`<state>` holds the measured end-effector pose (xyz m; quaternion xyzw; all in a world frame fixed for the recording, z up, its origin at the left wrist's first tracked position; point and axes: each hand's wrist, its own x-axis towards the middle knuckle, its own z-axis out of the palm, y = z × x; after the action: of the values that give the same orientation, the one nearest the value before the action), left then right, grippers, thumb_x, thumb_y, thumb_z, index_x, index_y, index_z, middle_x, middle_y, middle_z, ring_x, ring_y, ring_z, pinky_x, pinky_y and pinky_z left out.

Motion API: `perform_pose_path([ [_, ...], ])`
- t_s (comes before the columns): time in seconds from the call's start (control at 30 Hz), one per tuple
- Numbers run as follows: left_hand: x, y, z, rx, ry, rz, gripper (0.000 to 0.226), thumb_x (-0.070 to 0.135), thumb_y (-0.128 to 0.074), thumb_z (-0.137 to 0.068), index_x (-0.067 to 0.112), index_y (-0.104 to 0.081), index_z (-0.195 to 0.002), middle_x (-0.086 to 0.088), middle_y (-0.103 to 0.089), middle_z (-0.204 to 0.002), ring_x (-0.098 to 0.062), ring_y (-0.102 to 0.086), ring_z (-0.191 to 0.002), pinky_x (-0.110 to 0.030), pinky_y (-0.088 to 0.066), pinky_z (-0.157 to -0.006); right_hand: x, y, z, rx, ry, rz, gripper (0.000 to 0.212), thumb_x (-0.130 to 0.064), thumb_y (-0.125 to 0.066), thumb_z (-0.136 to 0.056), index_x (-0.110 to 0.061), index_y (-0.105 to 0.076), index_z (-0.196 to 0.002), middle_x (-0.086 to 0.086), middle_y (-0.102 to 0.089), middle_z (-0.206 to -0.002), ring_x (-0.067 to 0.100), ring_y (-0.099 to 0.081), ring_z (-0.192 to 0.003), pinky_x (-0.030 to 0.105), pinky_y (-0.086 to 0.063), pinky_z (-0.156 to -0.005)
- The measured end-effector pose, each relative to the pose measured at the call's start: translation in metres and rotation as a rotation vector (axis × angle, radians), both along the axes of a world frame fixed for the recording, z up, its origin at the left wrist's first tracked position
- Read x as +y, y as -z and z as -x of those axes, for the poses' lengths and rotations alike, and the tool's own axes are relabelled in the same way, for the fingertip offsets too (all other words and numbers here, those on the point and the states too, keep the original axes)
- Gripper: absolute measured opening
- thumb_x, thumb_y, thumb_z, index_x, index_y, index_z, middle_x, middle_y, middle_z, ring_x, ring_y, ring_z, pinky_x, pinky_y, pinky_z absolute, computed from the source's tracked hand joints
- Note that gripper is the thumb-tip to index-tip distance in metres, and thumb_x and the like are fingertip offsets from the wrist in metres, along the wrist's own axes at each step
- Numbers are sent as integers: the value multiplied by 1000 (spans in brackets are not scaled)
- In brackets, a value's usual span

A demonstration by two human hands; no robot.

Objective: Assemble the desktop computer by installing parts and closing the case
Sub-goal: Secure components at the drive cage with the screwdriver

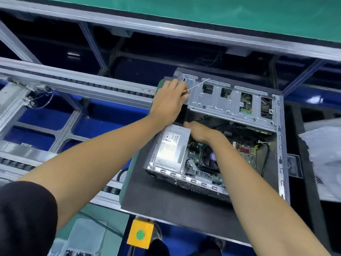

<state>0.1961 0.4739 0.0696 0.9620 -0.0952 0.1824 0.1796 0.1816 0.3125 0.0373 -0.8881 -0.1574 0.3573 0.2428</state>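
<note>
An open desktop case lies on a dark foam pad. Inside it I see a silver power supply, the motherboard with a black CPU fan and a grey metal drive cage at the far end. My left hand rests at the cage's left edge, shut on a screwdriver with an orange-and-black handle; its thin shaft points up and right over the cage. My right hand reaches into the case between the power supply and the cage, fingers curled downward; what they touch is hidden.
The pad sits on an aluminium conveyor frame with roller rails. A yellow box with a green button is mounted at the near edge. White plastic bagging lies to the right. A clear bag of small parts lies bottom left.
</note>
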Motion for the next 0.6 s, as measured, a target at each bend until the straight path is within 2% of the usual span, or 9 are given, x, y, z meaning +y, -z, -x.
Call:
perform_pose_path([
  [0.07, 0, 2, 0, 8, 9, 25, 12, 33, -47, -104, 22, -52, -108, 2, -58, -105, -24, -52, -96, -38, -37, -70, -3, 14, 6, -199, -58, 77, 21, 2, -46, -97, 0, -65, -88, 22, -68, -100, 32, -61, -89, 34, -46, -74],
  [0.1, -1, 2, 0, 12, -1, 39, 11, 32, -47, -104, 23, -51, -107, 3, -59, -104, -24, -53, -95, -38, -36, -68, -7, 14, 8, -216, -41, 63, 23, 5, -48, -95, 1, -70, -97, 19, -71, -102, 32, -65, -91, 28, -47, -69],
  [0.17, -1, 2, -1, 19, -29, 46, 10, 33, -46, -104, 24, -50, -107, 5, -60, -102, -24, -53, -95, -38, -35, -65, -14, 12, 14, -198, -29, 26, 29, 6, -52, -91, -8, -73, -105, 11, -74, -103, 23, -65, -88, 19, -43, -63],
  [0.27, -1, 2, 1, 24, -30, 62, 11, 33, -45, -104, 24, -50, -107, 5, -60, -97, -24, -53, -92, -40, -39, -65, -16, 16, 22, -235, -102, 72, 24, 3, -56, -86, -11, -67, -103, 12, -72, -108, 27, -62, -97, 26, -43, -75],
  [0.37, 0, 4, 0, 17, -45, 106, 13, 32, -44, -103, 23, -51, -108, 6, -60, -93, -24, -53, -91, -39, -37, -65, -10, 18, 31, -265, -131, 80, 32, -13, -65, -86, -11, -69, -118, 12, -71, -116, 32, -63, -109, 38, -54, -90],
  [0.47, 0, 7, -1, 30, -47, 134, 11, 30, -44, -102, 24, -50, -109, 12, -54, -89, -23, -51, -91, -38, -35, -63, -6, 19, 28, -310, -144, 99, 28, -25, -68, -87, -16, -71, -114, 10, -73, -111, 30, -65, -100, 34, -53, -83],
  [0.53, 0, 7, -3, 45, -59, 147, 9, 27, -44, -102, 25, -50, -109, 16, -49, -88, -19, -47, -89, -37, -36, -61, -6, 19, 24, -324, -155, 129, 19, -25, -66, -88, -15, -70, -103, 10, -73, -104, 26, -60, -86, 28, -44, -73],
  [0.6, 1, 9, -4, 82, -94, 165, 8, 23, -45, -103, 28, -48, -108, 15, -50, -86, -17, -47, -86, -35, -36, -58, -6, 19, 22, -307, -140, 139, 7, -21, -64, -89, -16, -65, -92, 9, -70, -96, 24, -58, -82, 26, -40, -71],
])
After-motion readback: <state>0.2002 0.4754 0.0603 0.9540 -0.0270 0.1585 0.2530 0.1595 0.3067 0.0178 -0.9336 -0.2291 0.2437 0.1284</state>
